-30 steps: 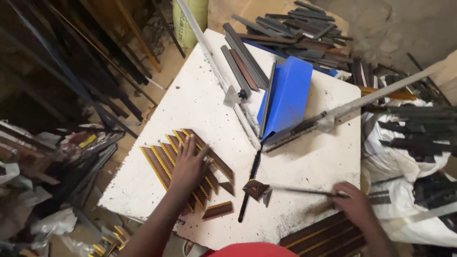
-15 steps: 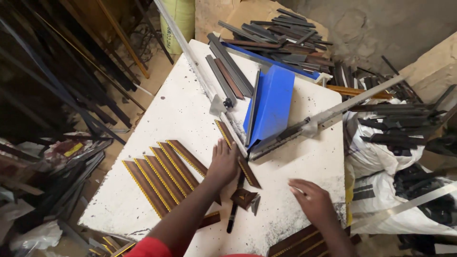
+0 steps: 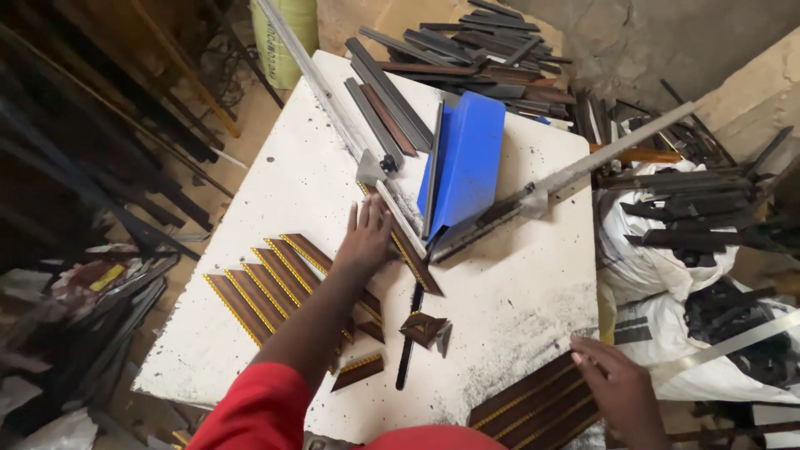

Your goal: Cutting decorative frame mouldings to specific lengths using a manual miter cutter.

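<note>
My left hand (image 3: 367,237) lies flat with fingers spread on a brown moulding strip with a gold edge (image 3: 414,260), which runs along the metal fence (image 3: 392,200) of a blue mitre cutter (image 3: 467,167). A row of several cut strips (image 3: 262,287) lies left of my forearm on the white table (image 3: 517,300). Small triangular offcuts (image 3: 422,327) and a thin black strip (image 3: 406,354) lie just below the hand. My right hand (image 3: 621,392) rests on the upper end of a stack of brown moulding strips (image 3: 533,408) at the table's near right corner. Whether it grips them is unclear.
The cutter's long metal lever (image 3: 608,158) reaches out past the table's right edge. White sacks (image 3: 650,267) with dark offcuts stand at the right. A pile of dark strips (image 3: 475,42) lies at the back. Long dark lengths (image 3: 108,142) lean at the left, and a green sack (image 3: 283,37) stands behind.
My left hand moved up from the row of cut strips to the strip at the cutter fence. My right hand let go of a small tool and moved right onto the stack.
</note>
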